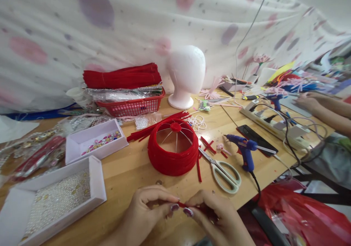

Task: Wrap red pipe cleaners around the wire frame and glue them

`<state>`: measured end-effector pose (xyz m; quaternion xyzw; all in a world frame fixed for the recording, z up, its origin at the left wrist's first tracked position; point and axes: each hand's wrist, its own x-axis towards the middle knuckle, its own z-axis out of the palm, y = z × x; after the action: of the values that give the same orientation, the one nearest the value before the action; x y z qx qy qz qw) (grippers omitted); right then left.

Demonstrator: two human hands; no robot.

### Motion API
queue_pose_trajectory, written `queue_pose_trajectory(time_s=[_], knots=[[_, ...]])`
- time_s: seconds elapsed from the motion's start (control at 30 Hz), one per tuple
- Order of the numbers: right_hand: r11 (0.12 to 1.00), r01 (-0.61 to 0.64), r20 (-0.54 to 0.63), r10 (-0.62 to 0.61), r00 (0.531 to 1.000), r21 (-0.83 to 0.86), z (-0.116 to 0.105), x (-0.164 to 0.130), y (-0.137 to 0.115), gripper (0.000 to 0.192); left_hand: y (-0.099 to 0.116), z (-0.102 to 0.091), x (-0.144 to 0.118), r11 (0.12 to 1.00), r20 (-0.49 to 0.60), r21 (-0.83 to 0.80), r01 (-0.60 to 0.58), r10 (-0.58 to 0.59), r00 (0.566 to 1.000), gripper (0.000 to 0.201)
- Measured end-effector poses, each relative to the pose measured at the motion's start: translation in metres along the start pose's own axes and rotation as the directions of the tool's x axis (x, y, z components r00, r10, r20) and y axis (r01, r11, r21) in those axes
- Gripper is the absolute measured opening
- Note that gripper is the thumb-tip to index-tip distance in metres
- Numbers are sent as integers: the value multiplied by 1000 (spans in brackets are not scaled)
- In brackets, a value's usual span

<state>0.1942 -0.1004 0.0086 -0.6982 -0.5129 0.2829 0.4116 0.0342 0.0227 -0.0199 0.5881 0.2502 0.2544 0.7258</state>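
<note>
Both my hands meet at the near edge of the wooden table [128, 169]. My left hand [148, 209] and my right hand [216, 216] pinch the same short red pipe cleaner piece [182, 204] between thumbs and forefingers. Just beyond them stands a round red frame wrapped in pipe cleaners [173, 147] with thin wire spokes and a red hub. Loose red pipe cleaners [153, 129] lie behind it. Pale green scissors [225, 171] rest to the right of the frame, and a blue glue gun [245, 149] stands past them.
A red basket [131, 105] holds a bundle of red pipe cleaners. A white foam head [186, 76] stands behind. White trays of pearls [59, 196] and gems [95, 142] lie left. A power strip [274, 123] and another person's arms [326, 107] are right. A red bag [296, 216] sits near.
</note>
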Motion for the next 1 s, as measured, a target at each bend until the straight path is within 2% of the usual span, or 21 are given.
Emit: queue_pose_trajectory(time_s=[0.13, 0.27, 0.33, 0.47, 0.63, 0.73, 0.87, 1.0], knots=[[998, 54, 42, -55, 998, 38, 1, 3, 3, 18, 0, 1, 0, 969, -19, -126, 211, -215, 976, 43], [986, 122, 59, -129, 990, 110, 8, 7, 4, 19, 3, 1, 2, 941, -7, -221, 257, -265, 964, 47], [984, 125, 20, -128, 992, 124, 10, 9, 2, 20, 6, 0, 4, 946, -12, -245, 214, -224, 975, 45], [979, 121, -65, -112, 992, 164, 14, 12, -3, 15, 11, 0, 6, 975, -88, -212, 67, -87, 992, 36], [956, 62, -127, -27, 992, 286, 26, 15, -9, 14, 12, 2, 6, 987, -249, -130, 94, -125, 961, 41], [916, 65, -190, 13, 982, 396, 37, 17, -13, 17, 12, 4, 5, 986, -309, -165, 27, -78, 948, 33], [858, 29, -203, 88, 975, 512, 44, 18, -18, 14, 12, 6, 4, 987, -330, -138, -86, 36, 943, 16], [816, 2, -200, 139, 970, 578, 45, 17, -22, 11, 13, 5, 1, 990, -306, -81, -116, 86, 948, 10]])
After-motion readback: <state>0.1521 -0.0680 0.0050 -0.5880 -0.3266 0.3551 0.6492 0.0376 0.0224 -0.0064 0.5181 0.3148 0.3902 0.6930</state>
